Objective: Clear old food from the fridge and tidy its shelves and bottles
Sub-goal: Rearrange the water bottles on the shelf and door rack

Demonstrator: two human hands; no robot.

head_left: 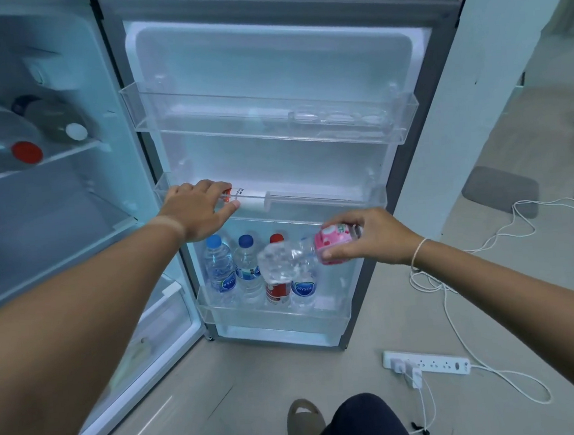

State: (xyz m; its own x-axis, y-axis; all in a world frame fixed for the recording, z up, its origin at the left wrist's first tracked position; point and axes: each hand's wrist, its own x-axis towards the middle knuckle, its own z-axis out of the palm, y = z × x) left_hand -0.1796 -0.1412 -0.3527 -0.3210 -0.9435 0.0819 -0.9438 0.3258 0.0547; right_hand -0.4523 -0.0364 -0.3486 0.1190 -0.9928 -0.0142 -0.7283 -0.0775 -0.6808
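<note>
A: Head view first. What is the left hand (pixel 197 209) on?

B: It reaches into the middle door shelf (pixel 375 195) of the open fridge door (pixel 276 53), its grip closed around the near end of a white tube (pixel 251 197) lying flat in that shelf.

A: And the right hand (pixel 371 236)?

B: Its grip is clamped on the pink-labelled end of a clear plastic bottle (pixel 290 260), held tilted sideways in front of the bottom door shelf (pixel 276 312).

A: What stands in that bottom shelf?

B: Upright water bottles: a light-blue-capped one (pixel 219 267) at the left, a dark-blue-capped one (pixel 247 266) beside it, a red-labelled one (pixel 278 291) and a Crystal bottle (pixel 304 289), both partly hidden behind the held bottle.

A: Elsewhere?

B: Two bottles lie on a glass shelf (pixel 67 154) inside the fridge at the left, red cap (pixel 27 152) and white cap (pixel 76 131) facing out. A power strip (pixel 427 362) lies on the floor (pixel 256 374) at the right.
</note>
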